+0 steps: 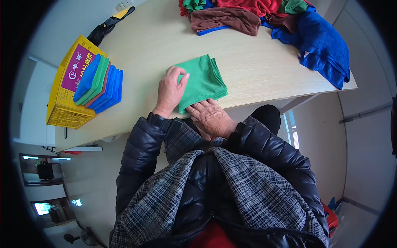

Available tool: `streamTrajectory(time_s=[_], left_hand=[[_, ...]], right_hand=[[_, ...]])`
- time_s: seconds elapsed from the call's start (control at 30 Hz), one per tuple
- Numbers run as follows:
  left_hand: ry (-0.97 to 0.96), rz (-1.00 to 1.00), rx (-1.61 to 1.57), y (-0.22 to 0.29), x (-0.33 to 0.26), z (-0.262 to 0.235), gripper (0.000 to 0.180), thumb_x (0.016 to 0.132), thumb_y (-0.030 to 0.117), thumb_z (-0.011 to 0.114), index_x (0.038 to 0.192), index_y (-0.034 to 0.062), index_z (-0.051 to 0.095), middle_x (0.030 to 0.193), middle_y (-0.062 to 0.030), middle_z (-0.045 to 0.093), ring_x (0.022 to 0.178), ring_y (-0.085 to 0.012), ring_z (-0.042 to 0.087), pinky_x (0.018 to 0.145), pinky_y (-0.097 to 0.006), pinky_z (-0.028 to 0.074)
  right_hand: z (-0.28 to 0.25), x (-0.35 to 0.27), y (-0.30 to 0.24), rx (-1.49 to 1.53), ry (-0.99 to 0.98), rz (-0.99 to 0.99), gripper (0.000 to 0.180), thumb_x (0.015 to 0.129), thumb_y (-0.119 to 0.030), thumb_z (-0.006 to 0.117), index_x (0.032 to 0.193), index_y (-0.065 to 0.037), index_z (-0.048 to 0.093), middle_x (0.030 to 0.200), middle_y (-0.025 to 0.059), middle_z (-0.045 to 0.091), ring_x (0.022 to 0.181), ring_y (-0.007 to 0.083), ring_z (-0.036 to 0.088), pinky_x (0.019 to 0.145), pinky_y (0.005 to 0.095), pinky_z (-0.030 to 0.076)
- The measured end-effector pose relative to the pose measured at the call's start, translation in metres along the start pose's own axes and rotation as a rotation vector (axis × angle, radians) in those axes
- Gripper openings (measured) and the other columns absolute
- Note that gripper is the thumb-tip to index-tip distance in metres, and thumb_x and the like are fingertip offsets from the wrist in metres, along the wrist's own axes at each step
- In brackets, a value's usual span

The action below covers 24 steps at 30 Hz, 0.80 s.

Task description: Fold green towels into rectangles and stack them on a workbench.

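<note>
A green cloth [201, 78], folded into a layered square, lies near the table's front edge. At its left side is my left hand [168, 91], the fingers loosely curled over the cloth and the thumb near the index finger. Nothing shows in its grasp. My right hand [211, 118] lies flat at the cloth's near edge, its fingertips stretched onto the fabric. To the left, folded blue, green and brown cloths [101, 84] stand in a row, leaning against a yellow crate [72, 111].
Crumpled red, brown and green cloths [225, 20] are heaped at the far side. Blue cloths [324, 45] hang toward the table's right corner. A black and yellow item [108, 27] lies behind the crate. The pale wooden table [256, 66] ends just before my lap.
</note>
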State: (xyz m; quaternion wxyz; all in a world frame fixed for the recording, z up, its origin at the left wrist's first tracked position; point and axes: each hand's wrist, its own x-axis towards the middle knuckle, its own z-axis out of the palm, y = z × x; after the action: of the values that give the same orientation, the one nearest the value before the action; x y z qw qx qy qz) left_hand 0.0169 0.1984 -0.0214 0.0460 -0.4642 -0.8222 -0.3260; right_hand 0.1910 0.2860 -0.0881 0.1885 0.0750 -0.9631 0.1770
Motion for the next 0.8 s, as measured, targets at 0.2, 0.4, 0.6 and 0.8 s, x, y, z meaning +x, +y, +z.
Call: streamTrajectory(time_s=[0.2,0.4,0.6,0.8], left_hand=[[-0.109,0.251,0.207,-0.031,-0.038,0.017,0.054,0.102,0.041,0.054,0.141,0.0042,0.049,0.15,-0.0205,0.044,0.141,-0.0377,0.037,0.116,-0.05,0.03],[-0.154,0.18,0.264,-0.032,-0.047,0.021,0.061,0.103,0.046,0.049,0.149,0.0062,0.044,0.156,-0.0193,0.037,0.148,-0.038,0.029,0.12,-0.057,0.021],[-0.106,0.206,0.291,-0.023,-0.051,0.02,0.062,0.102,0.048,0.049,0.15,0.0083,0.044,0.157,-0.0183,0.036,0.148,-0.0378,0.028,0.121,-0.058,0.02],[-0.092,0.244,0.286,-0.023,-0.057,0.012,0.062,0.102,0.048,0.05,0.151,0.0119,0.044,0.158,-0.0164,0.036,0.15,-0.0367,0.026,0.122,-0.058,0.017]], right_hand=[[-0.004,0.0,0.003,-0.113,0.017,-0.059,0.058,0.081,-0.025,0.074,0.134,-0.009,0.058,0.125,0.0083,0.06,0.122,0.0282,0.054,0.108,0.0445,0.039],[-0.017,0.002,0.004,-0.021,-0.021,-0.043,0.057,0.078,-0.02,0.076,0.132,-0.009,0.06,0.131,0.0087,0.059,0.125,0.0302,0.053,0.109,0.0458,0.039],[-0.032,-0.017,0.033,0.319,0.178,0.143,0.041,0.088,-0.018,0.072,0.127,-0.007,0.063,0.132,0.0109,0.061,0.115,0.0315,0.061,0.101,0.0426,0.048],[-0.085,0.01,0.059,1.284,0.23,0.854,0.046,0.098,-0.024,0.067,0.134,0.001,0.053,0.116,0.0123,0.067,0.101,0.0219,0.066,0.09,0.0326,0.052]])
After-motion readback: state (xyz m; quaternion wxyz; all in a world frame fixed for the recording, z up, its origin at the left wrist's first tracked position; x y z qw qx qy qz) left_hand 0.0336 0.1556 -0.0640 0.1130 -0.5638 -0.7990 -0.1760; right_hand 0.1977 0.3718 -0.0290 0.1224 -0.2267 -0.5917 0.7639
